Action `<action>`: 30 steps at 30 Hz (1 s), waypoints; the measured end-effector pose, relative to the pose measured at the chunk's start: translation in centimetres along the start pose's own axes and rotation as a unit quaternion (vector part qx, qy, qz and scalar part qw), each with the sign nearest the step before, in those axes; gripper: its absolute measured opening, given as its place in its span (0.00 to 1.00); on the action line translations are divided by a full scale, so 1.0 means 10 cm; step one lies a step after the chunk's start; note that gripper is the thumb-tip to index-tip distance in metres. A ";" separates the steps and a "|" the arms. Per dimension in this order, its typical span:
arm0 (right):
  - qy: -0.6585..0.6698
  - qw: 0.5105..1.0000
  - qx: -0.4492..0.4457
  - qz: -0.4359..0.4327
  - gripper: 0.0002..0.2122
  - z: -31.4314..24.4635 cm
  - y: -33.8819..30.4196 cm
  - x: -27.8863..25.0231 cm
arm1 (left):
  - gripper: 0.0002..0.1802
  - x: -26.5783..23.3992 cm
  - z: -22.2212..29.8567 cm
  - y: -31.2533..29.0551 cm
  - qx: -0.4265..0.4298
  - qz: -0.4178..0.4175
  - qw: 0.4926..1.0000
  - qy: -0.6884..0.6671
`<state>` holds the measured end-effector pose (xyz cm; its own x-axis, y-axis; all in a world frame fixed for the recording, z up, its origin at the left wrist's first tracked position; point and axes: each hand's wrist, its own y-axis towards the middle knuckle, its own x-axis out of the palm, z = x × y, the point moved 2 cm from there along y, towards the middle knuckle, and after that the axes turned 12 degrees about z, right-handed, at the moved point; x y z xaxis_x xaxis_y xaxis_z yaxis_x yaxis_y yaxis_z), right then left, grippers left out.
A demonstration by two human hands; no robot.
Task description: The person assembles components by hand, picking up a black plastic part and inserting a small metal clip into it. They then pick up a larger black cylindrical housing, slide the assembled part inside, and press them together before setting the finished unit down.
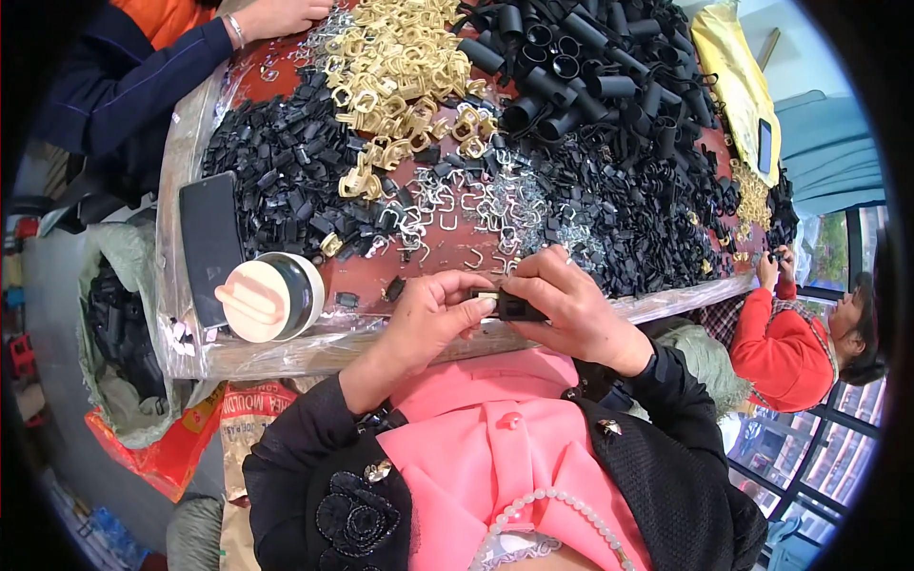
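Observation:
My left hand (pixel 427 322) and my right hand (pixel 577 306) meet over the table's near edge. Between them is a small black plastic part (pixel 515 307), gripped from both sides. A pale piece (pixel 487 297) shows at its left end, by my left thumb and fingertips; its kind is too small to tell. My right fingers wrap the other end and hide some of it. Just beyond my hands lie bent metal wire clips (pixel 447 221) and a pile of small black plastic pieces (pixel 609 233). One loose black piece (pixel 393 288) rests beside my left hand.
Gold-coloured buckles (pixel 405 71) and black tubes (pixel 562 67) are heaped farther back. A lidded jar (pixel 257 303) and a dark phone (pixel 211 243) lie at left. An open sack (pixel 124 333) of black parts stands left of the table. Two other people (pixel 785 352) (pixel 162 76) work at the table.

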<state>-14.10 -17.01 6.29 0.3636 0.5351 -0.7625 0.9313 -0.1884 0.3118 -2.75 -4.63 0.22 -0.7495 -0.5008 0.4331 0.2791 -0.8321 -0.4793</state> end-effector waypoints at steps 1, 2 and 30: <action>0.000 1.000 0.002 0.003 0.23 0.00 -0.01 0.01 | 0.13 -0.01 0.00 0.00 -0.002 0.001 1.000 0.004; 0.008 1.000 0.010 0.010 0.23 -0.01 -0.02 0.02 | 0.13 -0.01 -0.01 0.01 -0.004 0.002 1.000 0.008; 0.265 0.959 0.070 0.077 0.34 0.17 -0.03 0.19 | 0.43 0.10 0.04 0.09 0.065 -0.048 0.994 -0.077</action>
<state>-13.65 -17.35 3.78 0.4689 0.8281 -0.3074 0.8749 -0.3876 0.2905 -2.99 -5.95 0.54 -0.6790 -0.4392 0.5883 0.2926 -0.8968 -0.3318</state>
